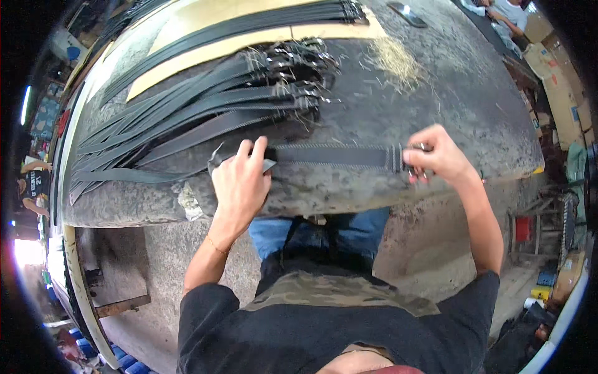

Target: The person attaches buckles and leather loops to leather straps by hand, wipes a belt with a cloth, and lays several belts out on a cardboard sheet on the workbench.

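Observation:
A dark belt with pale edge stitching [336, 156] stretches between my hands above the near side of the table. My right hand [439, 154] is closed in a pinch at its metal buckle end, and the buckle is partly covered by my fingers. At the other end, my left hand [240, 184] is closed over the strap with its back turned up. A thin, pale, blade-like tip [269, 165] sticks out beside its fingers; the rest is hidden. Beyond my left hand lies a loose pile of similar belts [218, 112], buckles bunched to the right.
The worn dark table [461, 112] has a rounded front edge. Farther back are a neat row of belts [261, 22] on tan sheets, a phone [406, 14] and a heap of straw-coloured thread scraps [397, 62]. Cardboard boxes [557, 93] stand at right; other people are at the margins.

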{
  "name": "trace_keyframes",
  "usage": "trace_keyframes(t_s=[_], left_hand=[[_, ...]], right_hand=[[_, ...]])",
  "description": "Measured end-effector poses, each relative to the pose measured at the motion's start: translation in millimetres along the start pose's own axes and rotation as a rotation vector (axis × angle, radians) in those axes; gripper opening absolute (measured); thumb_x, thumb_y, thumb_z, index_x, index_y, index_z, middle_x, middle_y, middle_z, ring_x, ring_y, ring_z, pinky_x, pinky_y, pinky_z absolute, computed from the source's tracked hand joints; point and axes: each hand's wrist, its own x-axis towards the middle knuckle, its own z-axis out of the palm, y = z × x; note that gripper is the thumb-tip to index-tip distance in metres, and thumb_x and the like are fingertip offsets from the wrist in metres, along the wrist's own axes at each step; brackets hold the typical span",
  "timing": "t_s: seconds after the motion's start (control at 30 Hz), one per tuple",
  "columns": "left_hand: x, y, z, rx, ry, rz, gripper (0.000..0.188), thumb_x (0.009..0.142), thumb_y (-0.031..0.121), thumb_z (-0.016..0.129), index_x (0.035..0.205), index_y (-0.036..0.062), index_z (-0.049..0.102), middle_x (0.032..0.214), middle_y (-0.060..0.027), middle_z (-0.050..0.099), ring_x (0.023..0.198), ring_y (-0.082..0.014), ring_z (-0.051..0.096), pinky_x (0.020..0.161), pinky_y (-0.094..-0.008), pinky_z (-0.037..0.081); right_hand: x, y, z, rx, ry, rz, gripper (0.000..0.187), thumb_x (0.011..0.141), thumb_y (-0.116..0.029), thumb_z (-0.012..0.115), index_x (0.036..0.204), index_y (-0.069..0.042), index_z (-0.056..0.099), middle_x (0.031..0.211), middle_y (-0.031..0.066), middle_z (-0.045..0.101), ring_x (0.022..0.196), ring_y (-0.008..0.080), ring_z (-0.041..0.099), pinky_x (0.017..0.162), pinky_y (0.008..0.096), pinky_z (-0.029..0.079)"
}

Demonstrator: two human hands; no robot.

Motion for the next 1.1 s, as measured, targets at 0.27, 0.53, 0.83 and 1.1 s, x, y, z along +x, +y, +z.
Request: trace_keyframes(t_s=[0.27,0.53,0.83,1.1], left_hand=[[-45,-251,-63,0.421,0.483,-0.577,0.047,0.067,-0.009,0.060,0.111,0.0077,0.064,0.111,-0.0088,0.066,0.097,-0.0309,0.067,0.077,-0.0389,0.056],[55,-503,-235,0.940,0.730,-0.561,0.042,0.094,0.024,0.056,0.134,0.0110,0.052,0.129,-0.0120,0.059,0.112,-0.0332,0.061,0.089,-0.0450,0.052],[278,-506,-80,0.890,0.430,-0.465,0.022,0.095,0.011,0.049,0.115,0.0043,0.053,0.127,-0.0216,0.055,0.086,-0.0400,0.070,0.066,-0.0474,0.058],[325,-528,22,0.888,0.403,-0.324,0.028,0.088,0.002,0.055,0.116,0.0056,0.057,0.123,-0.0207,0.059,0.088,-0.0352,0.070,0.068,-0.0439,0.058]], right_hand=[[-53,-26,-111,-0.478,0.611,-0.430,0.034,0.077,-0.034,0.074,0.086,-0.003,0.061,0.079,0.0059,0.058,0.047,0.0116,0.052,0.044,0.0231,0.040],[159,-121,-179,-0.181,0.428,-0.389,0.025,0.093,-0.026,0.067,0.090,-0.003,0.062,0.073,-0.0018,0.056,0.057,0.0051,0.050,0.048,0.0191,0.037],[363,-42,-201,0.061,0.574,-0.274,0.029,0.085,-0.017,0.079,0.108,-0.004,0.068,0.080,-0.0020,0.062,0.059,0.0040,0.050,0.046,0.0182,0.034],[403,0,-207,-0.014,0.689,-0.180,0.037,0.081,-0.018,0.083,0.110,0.000,0.068,0.071,-0.0009,0.059,0.054,0.0054,0.050,0.045,0.0204,0.034]])
